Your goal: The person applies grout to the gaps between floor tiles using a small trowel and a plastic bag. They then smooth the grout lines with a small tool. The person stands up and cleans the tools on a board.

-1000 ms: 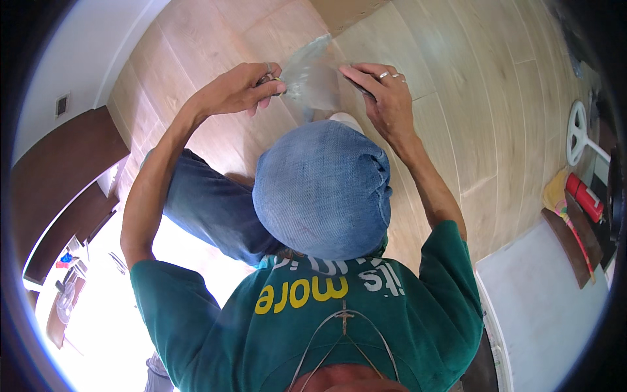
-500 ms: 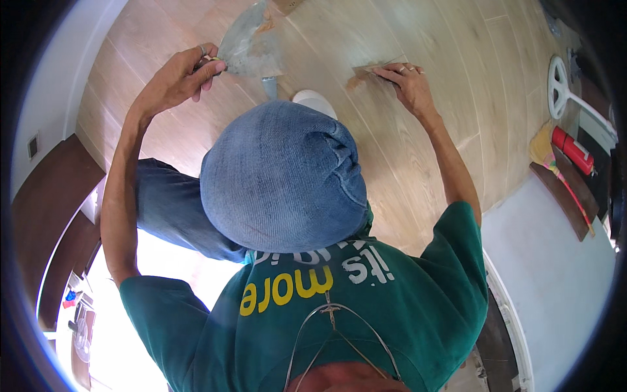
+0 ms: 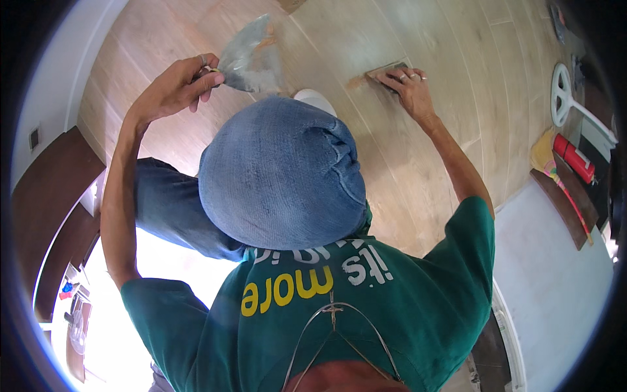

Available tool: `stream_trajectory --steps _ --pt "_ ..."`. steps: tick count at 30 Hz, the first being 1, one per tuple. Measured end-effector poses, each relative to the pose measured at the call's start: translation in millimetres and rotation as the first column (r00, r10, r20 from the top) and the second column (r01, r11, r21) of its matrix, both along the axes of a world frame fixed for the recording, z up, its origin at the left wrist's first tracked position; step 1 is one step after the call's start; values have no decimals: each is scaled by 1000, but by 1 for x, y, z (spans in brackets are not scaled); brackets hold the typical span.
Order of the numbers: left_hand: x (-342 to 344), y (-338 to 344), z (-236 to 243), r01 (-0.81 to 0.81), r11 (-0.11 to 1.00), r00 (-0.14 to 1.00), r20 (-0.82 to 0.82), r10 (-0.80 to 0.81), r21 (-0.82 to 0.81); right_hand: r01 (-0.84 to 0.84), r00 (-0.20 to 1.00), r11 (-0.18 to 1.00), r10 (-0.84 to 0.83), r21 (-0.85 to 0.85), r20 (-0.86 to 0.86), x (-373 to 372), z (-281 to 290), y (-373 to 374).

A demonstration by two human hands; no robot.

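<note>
My left hand (image 3: pixel 179 83) is closed on the gathered neck of a clear plastic bag (image 3: pixel 251 60). A brownish smear shows inside the bag, which spreads out to the right over the floor. My right hand (image 3: pixel 413 95) is closed on a thin flat scraper (image 3: pixel 380 72), its fingers pressing it against the wood-look floor tiles (image 3: pixel 450 98). An orange-brown smear of paste (image 3: pixel 356 82) lies on the floor just left of the scraper. Part of the scraper is hidden under the fingers.
My bent knee (image 3: pixel 281 173) in blue jeans rises between my arms, with a white rounded shoe tip (image 3: pixel 315 101) beyond it. At the right stand a red fire extinguisher (image 3: pixel 575 158), a broom (image 3: pixel 543 153) and a white handled frame (image 3: pixel 560 95). A white wall (image 3: pixel 68 72) borders the left.
My right hand has moved slightly nearer and right, and the scraper now shows more of its flat face. The bag in my left hand has dropped a little nearer to me.
</note>
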State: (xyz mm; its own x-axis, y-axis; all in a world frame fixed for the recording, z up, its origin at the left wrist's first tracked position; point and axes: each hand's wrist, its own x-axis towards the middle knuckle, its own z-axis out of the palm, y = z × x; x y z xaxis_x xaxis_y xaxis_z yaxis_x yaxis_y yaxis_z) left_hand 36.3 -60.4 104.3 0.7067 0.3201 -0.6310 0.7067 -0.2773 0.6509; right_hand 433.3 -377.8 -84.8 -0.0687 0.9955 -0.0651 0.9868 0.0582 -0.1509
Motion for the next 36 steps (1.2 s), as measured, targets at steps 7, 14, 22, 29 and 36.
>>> stream_trajectory --steps 7,14,22,29,36 --pt "3 -1 2 15 1000 1000 -26 -15 1 -68 997 989 63 -134 -35 -2 1 -2" --pt "2 -4 2 -2 1000 999 35 2 15 -31 999 999 29 42 30 -25 -7 3" --pt "0 0 -2 40 999 999 -20 -40 7 -93 996 995 93 -31 7 -18 2 2" --pt "-2 3 -7 29 999 999 -28 -30 -26 -96 995 995 96 -14 20 -24 -19 -20" --pt "1 5 -6 67 998 998 -6 -67 -2 -24 999 999 25 33 -24 -30 -2 8"
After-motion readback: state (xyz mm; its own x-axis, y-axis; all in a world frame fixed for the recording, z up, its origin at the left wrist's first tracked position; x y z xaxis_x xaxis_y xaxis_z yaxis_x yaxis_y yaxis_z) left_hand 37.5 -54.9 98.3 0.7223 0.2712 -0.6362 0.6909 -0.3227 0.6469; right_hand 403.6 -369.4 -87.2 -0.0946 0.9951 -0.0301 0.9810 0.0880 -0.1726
